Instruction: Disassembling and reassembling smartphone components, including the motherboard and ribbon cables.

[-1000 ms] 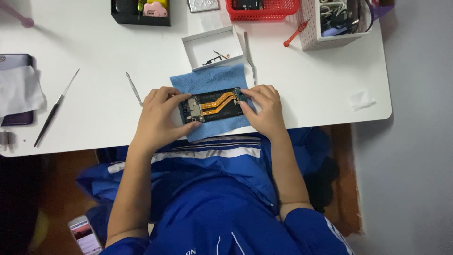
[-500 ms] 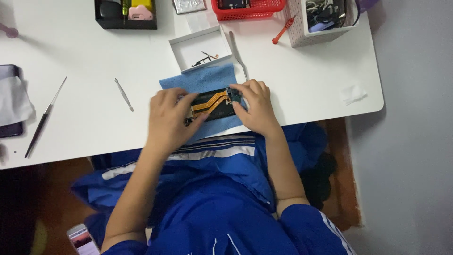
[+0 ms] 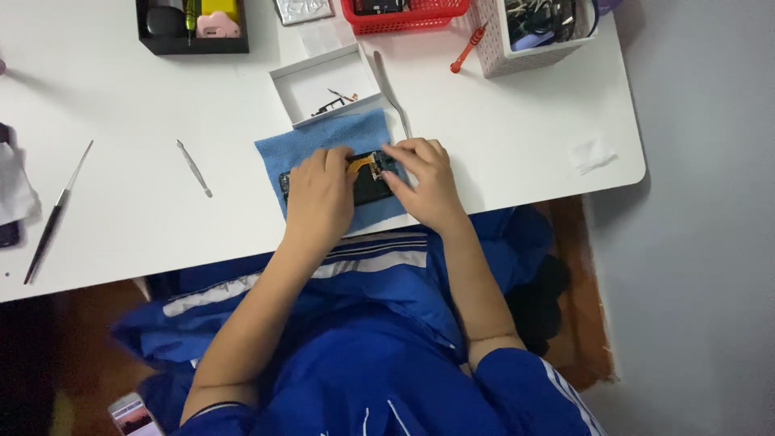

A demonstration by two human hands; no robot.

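An opened black phone [image 3: 370, 182] with orange flex cables lies on a blue cloth [image 3: 331, 141] on the white table [image 3: 161, 218]. My left hand [image 3: 321, 198] lies over the phone's left part and grips it. My right hand [image 3: 424, 182] holds the phone's right end, its fingertips pressing near the top right corner by the orange cable. Most of the phone is hidden under my hands.
A small white box [image 3: 327, 85] with tiny parts sits just behind the cloth, a metal spudger [image 3: 393, 95] beside it. Tweezers [image 3: 194, 168] and a thin tool [image 3: 56, 214] lie left. Black tray [image 3: 192, 32], red basket [image 3: 404, 16], white basket [image 3: 537, 36], orange screwdriver [image 3: 468, 50] line the far edge.
My hands have closed in over the phone, covering more of it; my right fingertips moved onto its top right corner. The view has shifted, so everything sits slightly lower and further left than before.
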